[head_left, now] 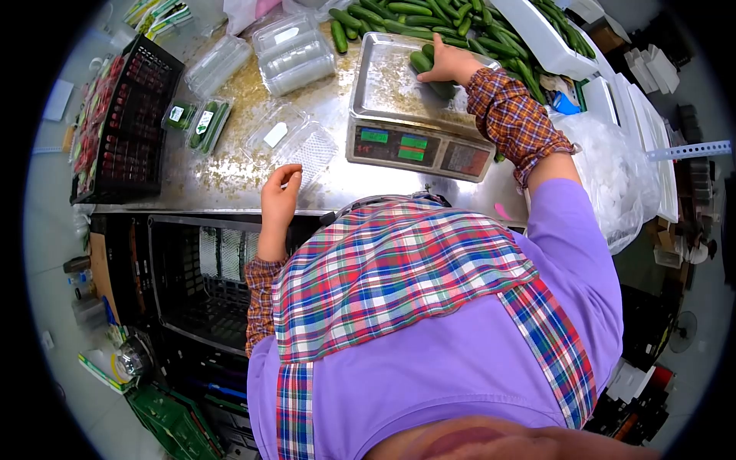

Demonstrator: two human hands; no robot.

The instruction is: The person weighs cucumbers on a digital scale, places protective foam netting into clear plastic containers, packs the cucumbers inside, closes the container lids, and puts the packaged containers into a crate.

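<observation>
My right hand reaches over the metal pan of a weighing scale, thumb and forefinger spread around a few short cucumbers. Its other fingers are hidden from view. Green digits glow on the scale's front panel. Near the table's front edge my left hand hovers with fingers loosely curled in and nothing visible in them. Just beyond it lies an open clear plastic clamshell box with a white label.
A heap of cucumbers lies behind the scale, near a white foam box. Empty clear boxes and filled, labelled packs are to the left. A black crate stands far left, a plastic bag right.
</observation>
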